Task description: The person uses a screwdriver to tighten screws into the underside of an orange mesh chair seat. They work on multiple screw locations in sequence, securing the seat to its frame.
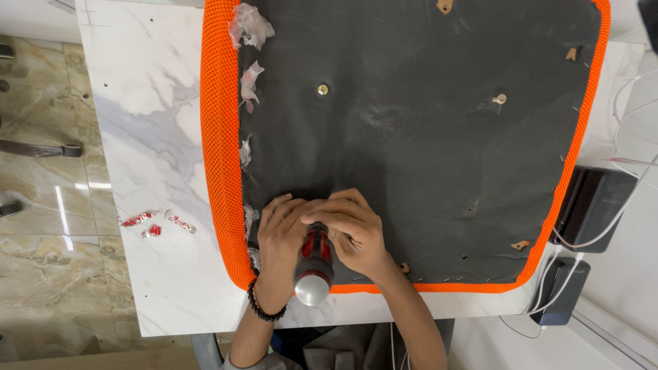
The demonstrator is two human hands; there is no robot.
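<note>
An upturned chair seat (411, 137) lies on the white marble table (151, 137), black fabric underside up, orange mesh (219, 157) around its rim. My left hand (281, 247) and my right hand (353, 229) both wrap a red, black and silver screwdriver (314, 264), held upright with its tip down on the seat's near left corner. The tip is hidden under my fingers. Two screws stick up from the fabric, one (322, 89) left of centre and another (500, 99) to the right.
Scraps of clear plastic wrap (250, 26) cling along the seat's left edge. Red-and-clear wrapper bits (154, 223) lie on the table at left. Black devices (593, 205) with white cables (634, 116) sit at right. Tiled floor (41, 205) lies beyond the table's left edge.
</note>
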